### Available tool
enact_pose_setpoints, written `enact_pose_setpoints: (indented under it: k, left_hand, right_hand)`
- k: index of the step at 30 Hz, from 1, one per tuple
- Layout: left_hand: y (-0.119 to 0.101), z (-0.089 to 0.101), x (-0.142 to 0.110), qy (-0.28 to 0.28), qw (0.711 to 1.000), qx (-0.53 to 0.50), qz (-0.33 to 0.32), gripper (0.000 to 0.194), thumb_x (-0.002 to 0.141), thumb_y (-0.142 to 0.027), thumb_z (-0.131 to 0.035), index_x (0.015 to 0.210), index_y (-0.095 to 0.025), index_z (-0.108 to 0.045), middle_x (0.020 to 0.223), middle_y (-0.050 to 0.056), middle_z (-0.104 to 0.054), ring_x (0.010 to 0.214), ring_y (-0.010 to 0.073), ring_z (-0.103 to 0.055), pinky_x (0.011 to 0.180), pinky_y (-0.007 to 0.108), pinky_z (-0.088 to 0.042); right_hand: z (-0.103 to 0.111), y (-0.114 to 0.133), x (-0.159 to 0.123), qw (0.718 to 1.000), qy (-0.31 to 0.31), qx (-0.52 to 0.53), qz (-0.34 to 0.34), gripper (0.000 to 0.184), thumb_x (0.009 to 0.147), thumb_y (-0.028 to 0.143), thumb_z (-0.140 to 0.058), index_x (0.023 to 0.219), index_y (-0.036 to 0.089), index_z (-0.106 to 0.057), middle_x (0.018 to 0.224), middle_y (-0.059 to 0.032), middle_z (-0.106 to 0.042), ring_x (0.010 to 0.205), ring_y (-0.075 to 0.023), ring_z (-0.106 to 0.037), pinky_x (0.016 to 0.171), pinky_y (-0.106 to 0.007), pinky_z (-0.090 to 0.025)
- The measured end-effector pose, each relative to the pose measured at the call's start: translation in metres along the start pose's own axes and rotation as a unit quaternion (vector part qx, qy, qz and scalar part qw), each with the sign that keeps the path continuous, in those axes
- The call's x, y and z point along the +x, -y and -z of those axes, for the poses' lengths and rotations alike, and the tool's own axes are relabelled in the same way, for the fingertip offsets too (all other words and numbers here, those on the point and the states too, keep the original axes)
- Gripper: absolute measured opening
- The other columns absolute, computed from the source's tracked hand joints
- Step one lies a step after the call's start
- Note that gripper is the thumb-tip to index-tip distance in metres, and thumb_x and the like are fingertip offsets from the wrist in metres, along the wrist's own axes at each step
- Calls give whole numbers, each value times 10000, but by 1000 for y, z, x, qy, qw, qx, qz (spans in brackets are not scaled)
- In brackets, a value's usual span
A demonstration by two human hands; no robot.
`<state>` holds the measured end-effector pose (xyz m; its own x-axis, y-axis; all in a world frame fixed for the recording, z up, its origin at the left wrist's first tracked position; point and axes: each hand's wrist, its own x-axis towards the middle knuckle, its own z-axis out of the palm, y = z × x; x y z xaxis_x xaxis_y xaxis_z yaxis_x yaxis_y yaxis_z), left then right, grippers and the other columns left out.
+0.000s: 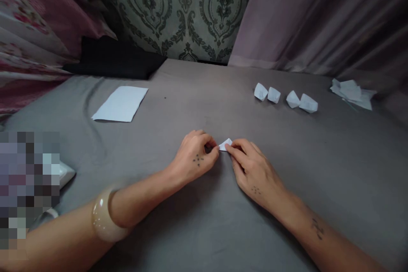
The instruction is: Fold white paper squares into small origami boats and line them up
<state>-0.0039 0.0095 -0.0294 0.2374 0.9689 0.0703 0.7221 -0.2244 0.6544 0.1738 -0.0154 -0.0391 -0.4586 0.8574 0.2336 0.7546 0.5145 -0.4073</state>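
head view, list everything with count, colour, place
small folded paper: 1, white, held at centre
folded paper shapes: 4, white, back right
flat paper: at least 1, white, back left
loose papers: several, white, far right
cloth: 1, black, back left
wall: 1, patterned greenish, back
left curtain: 1, pink floral, left
right curtain: 1, mauve, right
cover: 1, grey, foreground
speck: 1, dark, back
unclear thing: 1, white, left edge
bangle: 1, cream, lower left
left hand: 1, dark marks, centre
right hand: 1, dark marks, centre right
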Motion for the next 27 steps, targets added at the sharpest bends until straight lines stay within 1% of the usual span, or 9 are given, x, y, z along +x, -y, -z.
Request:
enact_pose_setpoints:
  k: [5,10,13,15,17,19,23,25,27]
  left_hand:
    - [8,-9,2,-21,999,22,-24,192,832,-282,-559,676,-176,-589,718,29,-593,723,173,-519,706,334,-414]
    - [10,-11,1,-19,998,50,-26,133,847,-270,-543,755,-175,-550,788,34,-570,773,186,-488,722,339,-390]
    - [8,-10,2,-3,999,42,-9,91,842,-264,-551,806,-181,-552,828,31,-580,818,198,-487,750,351,-375]
    - [6,-9,2,5,1000,31,2,68,838,-254,-556,827,-187,-564,841,27,-594,843,205,-490,771,361,-367]
    - [5,-9,2,9,1000,20,-2,51,846,-226,-539,854,-195,-579,850,21,-609,857,207,-493,791,370,-366]
    - [4,-11,1,10,999,16,-37,107,870,-184,-486,880,-200,-591,870,23,-619,859,202,-492,801,368,-377]
    - [5,-14,-2,22,983,27,-182,277,921,-116,-343,976,-173,-609,965,68,-617,894,184,-497,835,331,-416]
    - [6,-12,-3,37,976,44,-210,312,932,-120,-321,1026,-160,-616,981,84,-610,899,179,-511,831,318,-433]
    - [5,-9,-5,53,973,73,-214,324,933,-135,-329,1060,-164,-626,965,86,-605,888,180,-523,812,314,-447]
  right_hand:
    - [0,-1,0,1000,-6,11,0,407,871,87,-389,1197,237,-580,1058,-96,-578,951,-241,-546,831,-418,-493]
    - [0,-1,3,999,-17,33,-12,346,880,123,-421,1156,206,-612,1045,-97,-581,955,-230,-549,838,-385,-486]
    - [0,-4,9,996,-37,77,-39,227,892,204,-481,1000,202,-681,967,-75,-595,888,-193,-568,821,-340,-474]
    - [0,-7,13,990,-49,111,-67,206,892,245,-512,844,203,-707,889,-46,-598,783,-149,-571,760,-296,-467]
    - [-1,-10,18,984,-47,143,-97,179,864,253,-563,776,208,-712,850,-23,-598,715,-120,-562,697,-263,-452]
    - [-1,-13,20,977,-38,172,-124,153,839,256,-596,755,209,-715,828,-9,-596,673,-105,-550,662,-249,-438]
    - [-1,-18,21,969,-21,204,-137,132,830,249,-601,782,200,-713,824,-8,-592,687,-104,-551,658,-244,-423]
    - [-1,-19,21,972,-15,201,-120,122,835,224,-585,802,200,-700,828,-10,-586,726,-113,-555,677,-246,-421]
    - [-1,-22,21,978,-17,179,-104,101,833,201,-574,822,198,-674,837,-14,-578,765,-125,-551,699,-254,-421]
